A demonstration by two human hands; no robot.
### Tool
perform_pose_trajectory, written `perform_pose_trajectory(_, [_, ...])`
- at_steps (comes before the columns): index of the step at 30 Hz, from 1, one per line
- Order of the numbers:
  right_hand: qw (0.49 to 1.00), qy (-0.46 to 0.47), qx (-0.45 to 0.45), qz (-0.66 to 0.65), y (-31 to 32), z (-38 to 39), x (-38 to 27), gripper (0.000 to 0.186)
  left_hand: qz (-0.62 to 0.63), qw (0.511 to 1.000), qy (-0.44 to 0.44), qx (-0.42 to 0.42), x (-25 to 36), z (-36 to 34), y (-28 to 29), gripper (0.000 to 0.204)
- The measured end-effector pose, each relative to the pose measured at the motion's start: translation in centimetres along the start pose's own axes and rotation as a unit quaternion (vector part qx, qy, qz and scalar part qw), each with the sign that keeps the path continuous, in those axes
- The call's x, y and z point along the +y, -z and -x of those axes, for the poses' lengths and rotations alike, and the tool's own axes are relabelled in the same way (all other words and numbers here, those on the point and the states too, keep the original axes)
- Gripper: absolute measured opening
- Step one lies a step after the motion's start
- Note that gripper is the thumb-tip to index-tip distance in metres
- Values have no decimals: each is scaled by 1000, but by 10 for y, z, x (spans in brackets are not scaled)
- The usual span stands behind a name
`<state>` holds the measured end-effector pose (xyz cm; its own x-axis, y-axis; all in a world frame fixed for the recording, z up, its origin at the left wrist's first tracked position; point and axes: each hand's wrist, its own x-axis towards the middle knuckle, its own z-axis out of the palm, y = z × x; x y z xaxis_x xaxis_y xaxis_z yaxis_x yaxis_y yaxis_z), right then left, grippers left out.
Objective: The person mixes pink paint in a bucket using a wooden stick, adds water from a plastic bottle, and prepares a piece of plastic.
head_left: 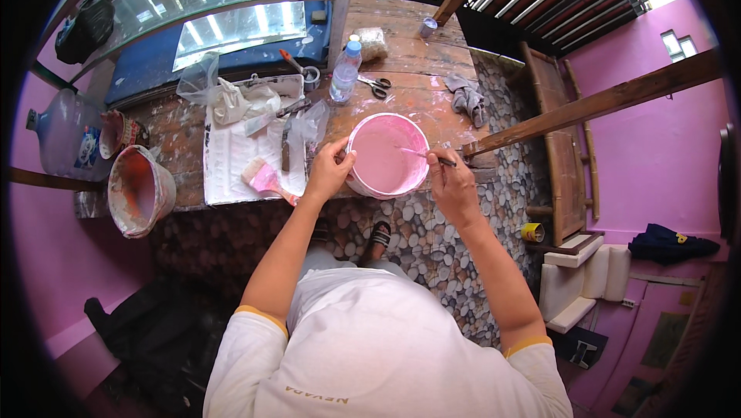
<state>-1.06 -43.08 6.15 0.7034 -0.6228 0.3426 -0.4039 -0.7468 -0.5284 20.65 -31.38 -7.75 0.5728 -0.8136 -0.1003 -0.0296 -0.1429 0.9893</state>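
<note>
The left hand (329, 171) is grasping the left side of a round white plastic bucket's (401, 126) rim, while the right hand (454, 184) is pinching a slim stick-like tool with a dark handle and a pink-coated end (417, 153). Left to right along the worktop (421, 71), a white rectangular plastic tray (220, 180) is lying left of centre, carrying a wide, pink-smeared paintbrush (261, 175) near the worktop's near edge. Just right of it, the bucket is standing by that same edge, holding smooth pink liquid, apparently paint (382, 163). It is probably weighing a fair amount and liable to slosh if tilted; the wall is looking fairly stiff, yet the pink-smeared rim may be turning slippery. Two opposite sides of the rim, or a palm beneath, would be giving the surest hold for lifting. Over the bucket's right side the tool is leaning, its coated end inside; it is likely light, rigid and slick toward that end, so the dry dark handle is offering the better grip.
</note>
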Motion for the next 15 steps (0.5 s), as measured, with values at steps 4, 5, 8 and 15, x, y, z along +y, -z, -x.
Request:
perform_pose_trajectory(4, [996,-26,-37,-71,4,23,-13,10,-36,999,6,6,13,7,0,41])
perform_pose_trajectory(5, [997,-13,-24,-70,6,26,-13,10,-80,996,-31,15,9,8,1,40])
perform_pose_trajectory(8, [999,-37,23,-28,14,37,-2,11,-120,990,-78,16,10,15,-1,39])
perform_pose_trajectory(15, [988,-98,-17,-119,24,66,-15,13,-121,983,-136,29,49,28,-12,40])
